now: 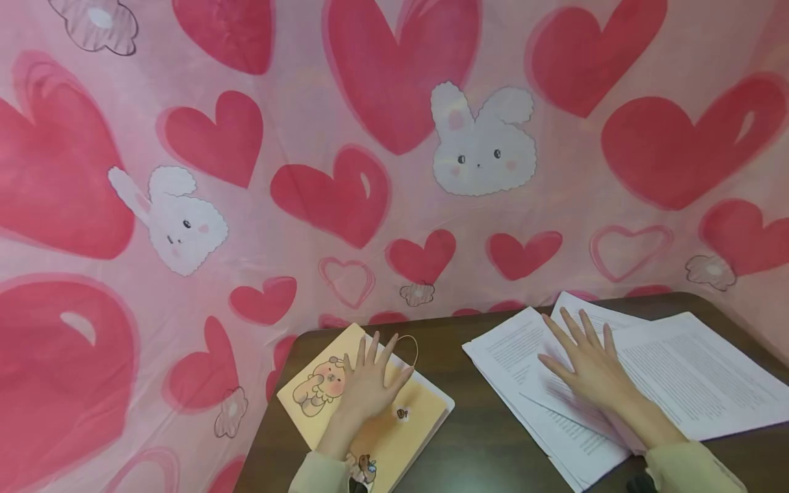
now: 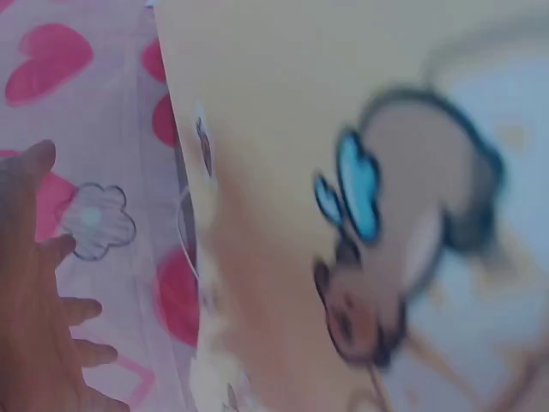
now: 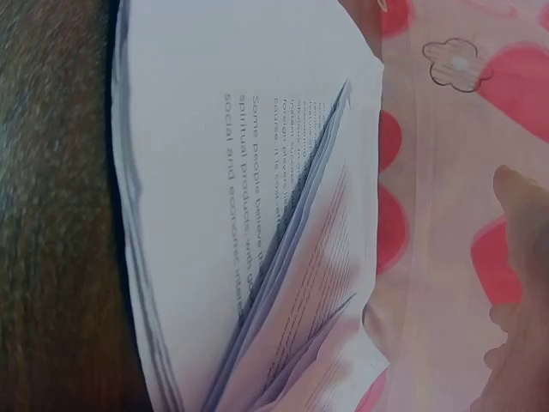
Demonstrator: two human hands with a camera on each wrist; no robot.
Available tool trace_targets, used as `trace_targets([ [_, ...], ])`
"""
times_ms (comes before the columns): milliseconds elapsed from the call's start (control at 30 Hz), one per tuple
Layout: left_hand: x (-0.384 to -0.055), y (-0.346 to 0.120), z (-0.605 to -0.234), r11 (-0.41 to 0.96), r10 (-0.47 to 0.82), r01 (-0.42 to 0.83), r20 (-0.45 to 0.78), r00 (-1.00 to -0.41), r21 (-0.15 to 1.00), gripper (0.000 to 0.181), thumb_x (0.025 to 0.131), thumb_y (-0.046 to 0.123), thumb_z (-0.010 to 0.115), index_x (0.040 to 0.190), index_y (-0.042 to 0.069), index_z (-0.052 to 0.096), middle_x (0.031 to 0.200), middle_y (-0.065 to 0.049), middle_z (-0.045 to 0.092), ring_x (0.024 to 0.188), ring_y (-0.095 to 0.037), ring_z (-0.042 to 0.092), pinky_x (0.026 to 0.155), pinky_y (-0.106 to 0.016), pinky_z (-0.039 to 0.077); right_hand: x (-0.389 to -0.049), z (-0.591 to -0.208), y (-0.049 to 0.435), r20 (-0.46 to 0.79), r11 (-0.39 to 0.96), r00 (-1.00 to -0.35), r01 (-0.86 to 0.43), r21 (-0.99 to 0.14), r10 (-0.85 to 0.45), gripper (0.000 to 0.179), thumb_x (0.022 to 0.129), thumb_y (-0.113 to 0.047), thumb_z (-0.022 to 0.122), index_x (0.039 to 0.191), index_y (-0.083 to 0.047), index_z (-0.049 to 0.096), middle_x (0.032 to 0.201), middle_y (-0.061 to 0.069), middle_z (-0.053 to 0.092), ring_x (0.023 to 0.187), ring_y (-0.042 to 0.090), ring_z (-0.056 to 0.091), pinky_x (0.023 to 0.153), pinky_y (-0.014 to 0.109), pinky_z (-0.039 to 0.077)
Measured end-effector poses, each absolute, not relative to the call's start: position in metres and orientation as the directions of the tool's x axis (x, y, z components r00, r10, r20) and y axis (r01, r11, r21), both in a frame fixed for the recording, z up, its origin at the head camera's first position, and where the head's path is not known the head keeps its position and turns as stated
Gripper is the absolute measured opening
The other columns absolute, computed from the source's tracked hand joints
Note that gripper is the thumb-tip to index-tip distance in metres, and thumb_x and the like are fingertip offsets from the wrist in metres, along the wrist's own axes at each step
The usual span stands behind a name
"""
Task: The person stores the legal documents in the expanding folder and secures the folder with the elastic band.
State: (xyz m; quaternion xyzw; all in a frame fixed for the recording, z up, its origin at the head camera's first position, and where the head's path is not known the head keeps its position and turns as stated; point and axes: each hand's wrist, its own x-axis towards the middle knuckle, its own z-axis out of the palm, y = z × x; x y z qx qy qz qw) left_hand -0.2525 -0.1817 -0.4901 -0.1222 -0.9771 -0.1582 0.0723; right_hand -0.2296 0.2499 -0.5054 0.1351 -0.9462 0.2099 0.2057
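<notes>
"What is your left hand doing?"

"My left hand [image 1: 370, 387] is holding nothing. Its fingers are spread out straight over a yellow notebook [image 1: 409, 435]. Its shadow falls on the cover, and the left wrist view shows my fingers apart from the book."

"What pictures are on it?"

"A bear [image 1: 320, 387] sits just left of my fingers. Close to my wrist there is a brown animal [image 2: 395, 223] with bits of blue. A thin loop of string [image 1: 417, 352] pokes out by my thumb side."

"And your right hand?"

"My right hand [image 1: 592, 373] has nothing in it. Those fingers are spread wide too, over some printed papers [image 1: 672, 370]. One pile peeks out on the left of my hand and more sheets lie on the right. Under my hand, some pages bend up. I can't tell if my palm touches them."

"What is around you?"

"A dark brown table [image 1: 474, 424] is under both my hands. Past my fingertips hangs a pink cloth [image 1: 296, 123] with hearts and bunnies."
</notes>
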Motion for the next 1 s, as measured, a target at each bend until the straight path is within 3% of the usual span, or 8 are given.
trace_targets([
  [367, -0.262, -0.223, -0.484, 0.923, 0.061, 0.124, 0.181, -0.982, 0.364, 0.086, 0.104, 0.068, 0.058, 0.172, 0.019, 0.038, 0.178, -0.026, 0.030, 0.163, -0.063, 0.022, 0.121, -0.092, 0.013, -0.229, -0.500, 0.249, 0.413, 0.874, -0.896, -0.327, -0.360, -0.165, 0.096, 0.101, -0.041, 0.075, 0.178, -0.027, 0.019, 0.175, 0.033, 0.029, 0.169, 0.054, 0.005, 0.128, 0.082, -0.010],
  [633, -0.255, -0.251, -0.488, 0.929, -0.029, 0.025, 0.139, -0.990, 0.370, 0.090, 0.104, 0.069, 0.056, 0.174, 0.018, 0.033, 0.181, -0.026, 0.022, 0.165, -0.063, 0.016, 0.122, -0.091, 0.011, -0.227, -0.496, 0.237, 0.389, 0.854, -0.900, -0.354, -0.382, -0.199, 0.091, 0.101, -0.043, 0.075, 0.176, -0.022, 0.028, 0.177, 0.032, 0.028, 0.167, 0.057, 0.010, 0.128, 0.083, -0.008],
  [867, -0.254, -0.268, -0.507, 0.919, -0.062, -0.024, 0.086, -0.994, 0.395, 0.100, 0.100, 0.080, 0.052, 0.174, 0.016, 0.033, 0.178, -0.034, 0.021, 0.157, -0.075, 0.014, 0.114, -0.098, 0.014, -0.216, -0.500, 0.205, 0.362, 0.828, -0.893, -0.405, -0.387, -0.268, 0.079, 0.098, -0.046, 0.078, 0.164, -0.013, 0.050, 0.173, 0.027, 0.039, 0.161, 0.060, 0.027, 0.122, 0.088, 0.015],
  [1000, -0.257, -0.273, -0.520, 0.922, -0.060, -0.036, 0.051, -0.997, 0.385, 0.109, 0.096, 0.089, 0.048, 0.175, 0.017, 0.028, 0.179, -0.035, 0.017, 0.157, -0.076, 0.009, 0.114, -0.098, 0.011, -0.206, -0.503, 0.185, 0.349, 0.805, -0.882, -0.444, -0.394, -0.316, 0.076, 0.097, -0.045, 0.079, 0.161, -0.012, 0.054, 0.169, 0.027, 0.048, 0.156, 0.063, 0.036, 0.118, 0.088, 0.022],
])
